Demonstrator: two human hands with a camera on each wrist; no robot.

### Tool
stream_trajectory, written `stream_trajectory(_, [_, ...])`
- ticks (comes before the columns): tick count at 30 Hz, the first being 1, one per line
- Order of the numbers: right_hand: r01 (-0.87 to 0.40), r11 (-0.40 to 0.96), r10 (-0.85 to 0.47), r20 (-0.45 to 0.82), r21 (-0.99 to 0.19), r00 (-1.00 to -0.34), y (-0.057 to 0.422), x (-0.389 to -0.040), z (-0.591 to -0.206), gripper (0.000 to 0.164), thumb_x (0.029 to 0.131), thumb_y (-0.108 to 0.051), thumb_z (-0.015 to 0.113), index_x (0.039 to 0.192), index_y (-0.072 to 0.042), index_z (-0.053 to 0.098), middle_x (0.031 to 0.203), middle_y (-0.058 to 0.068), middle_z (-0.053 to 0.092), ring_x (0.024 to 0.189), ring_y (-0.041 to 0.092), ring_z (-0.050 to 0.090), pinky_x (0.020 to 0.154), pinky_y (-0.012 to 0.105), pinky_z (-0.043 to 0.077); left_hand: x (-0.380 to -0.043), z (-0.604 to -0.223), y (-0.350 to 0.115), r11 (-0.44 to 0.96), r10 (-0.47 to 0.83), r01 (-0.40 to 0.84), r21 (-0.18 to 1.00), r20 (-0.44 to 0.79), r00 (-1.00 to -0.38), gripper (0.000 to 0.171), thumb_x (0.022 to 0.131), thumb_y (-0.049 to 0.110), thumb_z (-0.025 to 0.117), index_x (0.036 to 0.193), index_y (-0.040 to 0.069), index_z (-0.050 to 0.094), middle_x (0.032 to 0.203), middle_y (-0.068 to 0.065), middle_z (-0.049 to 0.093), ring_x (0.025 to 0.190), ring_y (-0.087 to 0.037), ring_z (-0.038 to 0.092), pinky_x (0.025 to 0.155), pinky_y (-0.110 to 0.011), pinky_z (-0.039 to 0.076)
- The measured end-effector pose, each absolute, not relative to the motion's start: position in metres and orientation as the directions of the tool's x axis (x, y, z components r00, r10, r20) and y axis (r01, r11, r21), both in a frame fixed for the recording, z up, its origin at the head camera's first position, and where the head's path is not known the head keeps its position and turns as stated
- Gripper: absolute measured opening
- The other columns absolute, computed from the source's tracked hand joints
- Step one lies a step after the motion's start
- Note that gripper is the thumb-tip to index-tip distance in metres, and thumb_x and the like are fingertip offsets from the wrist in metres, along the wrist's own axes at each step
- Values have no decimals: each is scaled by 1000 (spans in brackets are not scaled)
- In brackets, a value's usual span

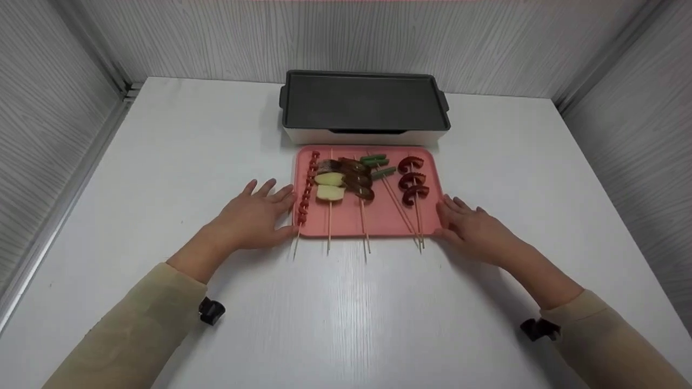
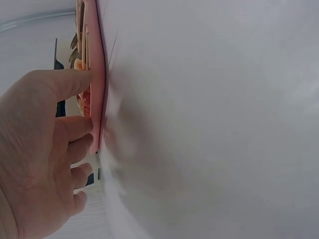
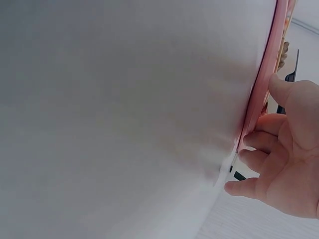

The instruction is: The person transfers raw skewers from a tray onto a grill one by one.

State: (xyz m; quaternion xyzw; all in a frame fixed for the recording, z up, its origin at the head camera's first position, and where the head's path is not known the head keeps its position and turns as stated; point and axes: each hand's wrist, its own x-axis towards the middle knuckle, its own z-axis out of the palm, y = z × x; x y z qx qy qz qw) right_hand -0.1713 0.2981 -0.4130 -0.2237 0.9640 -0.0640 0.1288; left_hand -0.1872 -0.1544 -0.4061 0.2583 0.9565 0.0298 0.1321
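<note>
A pink tray (image 1: 382, 216) lies on the white table, bearing several skewers of toy-like food. At its left edge my left hand (image 1: 254, 216) touches the rim, thumb near the front corner and fingers spread. My right hand (image 1: 476, 229) rests against the opposite rim, thumb and fingertips at the side wall. On the tray from left to right are a thin red skewer (image 1: 307, 189), one with pale slices (image 1: 330, 193), one with brown pieces (image 1: 357, 180), one with green pieces (image 1: 384, 172) and one with dark red curled pieces (image 1: 413, 180). Their sticks stick out over the front rim.
Right behind the tray stands a griddle (image 1: 365, 102) with a flat dark plate and a light base. Grey wood-grain panels (image 1: 346, 38) wall in the back and both sides of the table (image 1: 346, 324).
</note>
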Motion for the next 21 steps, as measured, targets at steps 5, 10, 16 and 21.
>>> stream_trajectory(5, [-416,890,-451,-219,-185,-865,299,-172,-416,73,111,-46,52,165,-2,31,170,21,27,157,43,27,118,73,29,-187,-407,-153,870,493,477,124,-242,-836,80,105,55,53,166,6,34,172,-11,31,160,-43,17,129,-62,8])
stream_trajectory(10, [-425,884,-461,-212,-196,-862,297,-174,-416,72,112,-45,52,165,-1,31,171,21,26,157,43,26,118,73,28,-188,-408,-154,871,492,478,118,-240,-837,80,105,55,51,166,6,33,172,-12,30,160,-42,17,129,-62,9])
stream_trajectory(16, [-428,880,-467,-210,-205,-859,295,-175,-415,71,111,-43,54,165,-1,32,170,21,26,157,43,26,118,73,28,-186,-408,-154,879,478,460,130,-239,-845,84,103,58,52,166,5,32,172,-12,31,160,-41,18,129,-61,8])
stream_trajectory(21, [-431,880,-468,-206,-199,-860,295,-175,-415,71,111,-43,54,164,-1,33,170,21,28,156,43,28,117,73,30,-185,-409,-152,879,477,458,132,-234,-847,88,103,60,54,166,3,32,172,-14,30,160,-42,19,130,-60,9])
